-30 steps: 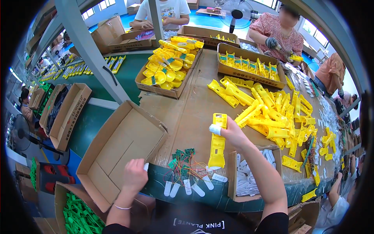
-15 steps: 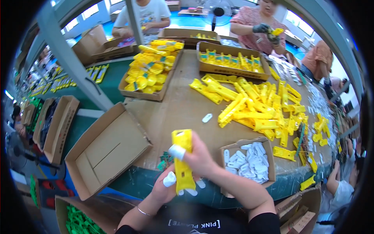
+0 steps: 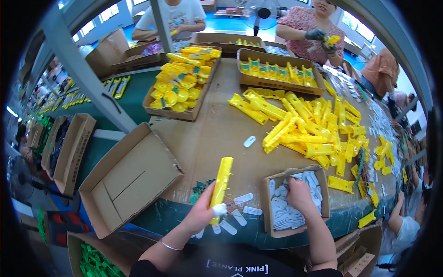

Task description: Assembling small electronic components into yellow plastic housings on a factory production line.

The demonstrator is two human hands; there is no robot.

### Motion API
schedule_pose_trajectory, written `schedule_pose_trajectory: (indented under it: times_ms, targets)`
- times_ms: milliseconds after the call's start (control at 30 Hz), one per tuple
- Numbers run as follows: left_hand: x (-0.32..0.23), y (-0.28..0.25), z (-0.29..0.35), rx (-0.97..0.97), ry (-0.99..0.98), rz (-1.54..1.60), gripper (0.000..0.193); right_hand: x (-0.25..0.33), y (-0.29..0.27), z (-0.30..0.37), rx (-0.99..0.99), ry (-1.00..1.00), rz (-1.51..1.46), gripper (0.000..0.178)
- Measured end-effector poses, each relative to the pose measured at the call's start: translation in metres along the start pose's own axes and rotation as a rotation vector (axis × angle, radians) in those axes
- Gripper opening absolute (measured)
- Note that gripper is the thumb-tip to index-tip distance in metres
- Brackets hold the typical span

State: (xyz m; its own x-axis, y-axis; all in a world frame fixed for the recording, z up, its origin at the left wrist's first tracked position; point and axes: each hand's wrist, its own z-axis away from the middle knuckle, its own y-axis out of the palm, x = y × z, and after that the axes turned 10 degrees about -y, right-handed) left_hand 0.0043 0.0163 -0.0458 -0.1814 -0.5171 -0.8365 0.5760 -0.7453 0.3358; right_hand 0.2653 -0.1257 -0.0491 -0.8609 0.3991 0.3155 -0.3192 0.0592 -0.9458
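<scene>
My left hand [image 3: 201, 215], with a white cover on its thumb, is closed round a long yellow plastic housing [image 3: 222, 182] held upright with its narrow side toward me. My right hand [image 3: 301, 195] reaches into a small cardboard box [image 3: 325, 194] of white oblong plastic pieces [image 3: 288, 214]. Its fingers are bunched down among the pieces; whether they grip one is hidden. Beside my left hand, several loose white pieces [image 3: 238, 217] lie at the table edge. Small green circuit boards [image 3: 199, 190] with thin wires sit next to them.
Beyond, a heap of yellow housings [image 3: 304, 124] covers the right of the table. Boxes of yellow parts [image 3: 150, 102] [image 3: 281, 84] stand behind. An open cardboard box [image 3: 131, 182] is at left, a metal post [image 3: 87, 69] behind it. Two people work across the table.
My right hand has let go of the yellow housing and moved right into the box of white pieces. My left hand keeps the housing, now turned on its side edge.
</scene>
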Motion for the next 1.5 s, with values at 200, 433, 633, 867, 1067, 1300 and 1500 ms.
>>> schedule_pose_trajectory:
  times_ms: [200,433,633,867,1067,1300,1500]
  targets:
    - [-0.012,0.001,0.018,-0.322,0.198,-0.675,0.091,0.018,-0.034,0.019,-0.343,-0.152,-0.254,0.011]
    - [-0.011,0.011,0.029,-0.199,0.278,-0.627,0.1,0.116,-0.003,0.026,0.093,-0.191,-1.446,0.023]
    - [-0.014,0.015,0.041,-0.03,0.241,-0.352,0.099,0.129,0.007,0.025,0.106,-0.199,-1.564,0.026]
    - [-0.004,0.015,0.04,-0.07,0.299,-0.442,0.094,0.133,0.016,0.028,-0.007,-0.244,-1.412,0.023]
    - [-0.014,0.019,0.039,-0.179,0.358,-0.651,0.089,0.123,0.025,0.021,0.026,-0.239,-1.495,0.022]
    - [-0.011,0.022,0.04,-0.257,0.395,-0.744,0.088,0.126,0.025,0.023,0.07,-0.258,-1.553,0.023]
    - [-0.007,0.019,0.034,-0.406,0.517,-0.972,0.089,0.128,0.024,0.022,0.138,-0.239,-1.6,0.029]
